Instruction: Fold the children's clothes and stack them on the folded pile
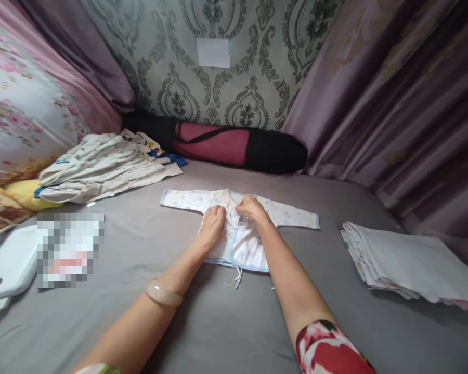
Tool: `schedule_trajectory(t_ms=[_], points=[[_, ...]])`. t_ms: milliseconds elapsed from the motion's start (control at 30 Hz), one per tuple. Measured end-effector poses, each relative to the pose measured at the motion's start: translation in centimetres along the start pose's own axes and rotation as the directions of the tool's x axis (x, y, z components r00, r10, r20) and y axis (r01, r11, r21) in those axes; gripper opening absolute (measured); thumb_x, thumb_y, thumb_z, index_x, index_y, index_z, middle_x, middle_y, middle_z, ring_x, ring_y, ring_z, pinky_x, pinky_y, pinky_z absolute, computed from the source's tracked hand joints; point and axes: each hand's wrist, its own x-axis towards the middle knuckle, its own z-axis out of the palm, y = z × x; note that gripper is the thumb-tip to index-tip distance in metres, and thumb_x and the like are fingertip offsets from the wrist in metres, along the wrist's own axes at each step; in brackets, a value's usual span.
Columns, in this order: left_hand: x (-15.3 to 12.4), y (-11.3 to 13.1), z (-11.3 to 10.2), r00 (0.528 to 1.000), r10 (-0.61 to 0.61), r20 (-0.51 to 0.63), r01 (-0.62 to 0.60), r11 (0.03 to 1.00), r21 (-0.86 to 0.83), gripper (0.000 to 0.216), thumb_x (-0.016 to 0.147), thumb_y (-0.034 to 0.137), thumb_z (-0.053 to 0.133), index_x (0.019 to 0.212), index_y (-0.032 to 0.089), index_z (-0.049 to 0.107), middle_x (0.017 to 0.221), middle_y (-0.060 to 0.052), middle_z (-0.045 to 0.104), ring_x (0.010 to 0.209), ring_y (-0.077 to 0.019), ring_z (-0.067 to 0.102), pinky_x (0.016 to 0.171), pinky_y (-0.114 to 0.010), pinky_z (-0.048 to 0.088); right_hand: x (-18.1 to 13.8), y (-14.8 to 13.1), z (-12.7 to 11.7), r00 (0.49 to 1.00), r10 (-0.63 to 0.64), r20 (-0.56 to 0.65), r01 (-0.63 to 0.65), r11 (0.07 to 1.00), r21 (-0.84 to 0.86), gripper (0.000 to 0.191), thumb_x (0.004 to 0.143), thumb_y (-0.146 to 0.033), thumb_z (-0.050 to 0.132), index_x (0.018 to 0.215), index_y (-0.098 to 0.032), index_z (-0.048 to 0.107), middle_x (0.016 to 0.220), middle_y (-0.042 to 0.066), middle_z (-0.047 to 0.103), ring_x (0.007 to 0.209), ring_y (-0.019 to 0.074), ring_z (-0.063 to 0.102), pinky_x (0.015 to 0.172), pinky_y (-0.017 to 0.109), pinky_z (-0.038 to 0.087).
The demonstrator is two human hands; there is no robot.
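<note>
At the frame's centre, the left hand (pixel 213 224) lies curled on the small jacket (pixel 249 250), grip unclear, while the right hand (pixel 252 209) pinches its front, where an uneven tug could bunch it.

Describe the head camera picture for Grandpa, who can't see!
Two hands touch a small white shirt with blue edges, sleeves spread on a gray sheet. Folded cloths lie at right; a black-and-maroon bag lies behind.

Behind left hand (pixel 213 224), a pale, rounded bangle (pixel 163 294) is being worn; patterned right sleeve (pixel 329 350) is being shown in red, white and black, left sleeve edge (pixel 93 369) in white and green.
</note>
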Motion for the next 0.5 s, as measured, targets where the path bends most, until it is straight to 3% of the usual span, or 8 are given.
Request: schedule_trajectory(t_ms=[67, 200, 300, 500], points=[[0.1, 0.3, 0.0, 1.000, 0.006, 0.019, -0.007, 0.998, 0.057, 0.026, 0.093, 0.018, 0.034, 0.112, 0.014, 0.051, 0.117, -0.015, 0.054, 0.111, -0.0259, 0.047, 0.099, -0.043, 0.037, -0.2, 0.1, -0.1, 0.999, -0.030, -0.025, 0.030, 1.000, 0.004, 0.017, 0.075, -0.018, 0.058, 0.080, -0.017, 0.073, 0.081, 0.009, 0.072, 0.080, 0.0205, 0.066, 0.066, 0.024, 0.044], [0.2, 1.0, -0.2, 0.994, 0.017, 0.111, -0.034, 0.988, 0.151, 0.043, 0.097, 0.034, 0.034, 0.128, 0.006, 0.045, 0.131, -0.020, 0.050, 0.129, -0.0297, 0.039, 0.110, -0.045, 0.025, -0.7, 0.9, 0.2, 0.970, -0.044, -0.240, 0.040, 0.999, -0.021, 0.020, 0.085, -0.024, 0.053, 0.091, -0.020, 0.071, 0.098, 0.011, 0.071, 0.098, 0.0232, 0.064, 0.083, 0.029, 0.044], [0.0, 1.3, -0.2, 0.984, -0.035, 0.172, 0.007, 0.987, 0.161, 0.055, 0.096, 0.041, 0.037, 0.135, 0.004, 0.041, 0.141, -0.023, 0.042, 0.136, -0.0350, 0.030, 0.111, -0.049, 0.021, -0.6, 2.0, 0.7, 0.968, -0.064, -0.242, 0.075, 0.997, 0.036, 0.019, 0.087, -0.029, 0.054, 0.091, -0.021, 0.071, 0.099, 0.010, 0.071, 0.099, 0.0228, 0.063, 0.085, 0.030, 0.044], [-0.3, 1.4, -0.9, 0.973, -0.043, 0.225, 0.010, 0.989, 0.144, 0.048, 0.096, 0.041, 0.037, 0.139, 0.023, 0.044, 0.144, -0.016, 0.042, 0.136, -0.0370, 0.029, 0.108, -0.053, 0.023, 0.7, 5.0, 0.5, 0.954, 0.035, -0.297, 0.067, 0.944, 0.324, 0.021, 0.087, -0.027, 0.052, 0.094, -0.019, 0.071, 0.085, 0.005, 0.072, 0.084, 0.0176, 0.067, 0.075, 0.025, 0.048]])
